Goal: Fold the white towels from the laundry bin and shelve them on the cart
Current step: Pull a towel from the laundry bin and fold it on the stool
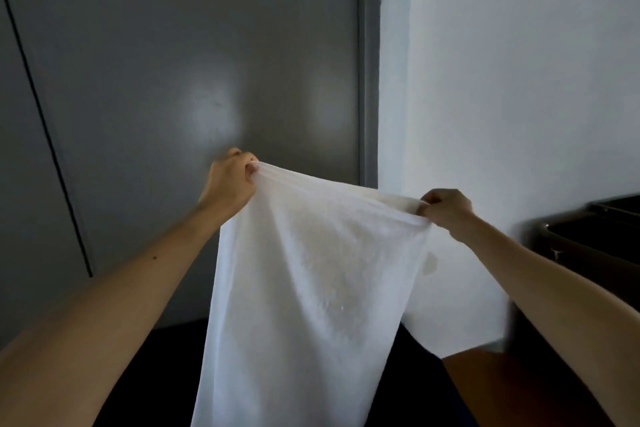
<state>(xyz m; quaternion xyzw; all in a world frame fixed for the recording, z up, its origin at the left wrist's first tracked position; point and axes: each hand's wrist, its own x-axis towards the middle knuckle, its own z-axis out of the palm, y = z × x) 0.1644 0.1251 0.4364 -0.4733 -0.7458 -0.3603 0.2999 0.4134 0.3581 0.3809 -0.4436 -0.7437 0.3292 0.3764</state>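
White towel [311,270] hangs before a grey door [173,62], top corners pinched in the grip of left hand [230,180] and right hand [446,210].

1. This is looking like a plain indoor service area, perhaps a laundry or housekeeping corner; the kind of building is not showing.
2. A grey door [173,80] in a grey frame [369,62] is standing beside a bare white wall [502,62].
3. A dark container [595,243] with a metal rim is sitting at the right.
4. A white towel [311,270] is hanging spread open.
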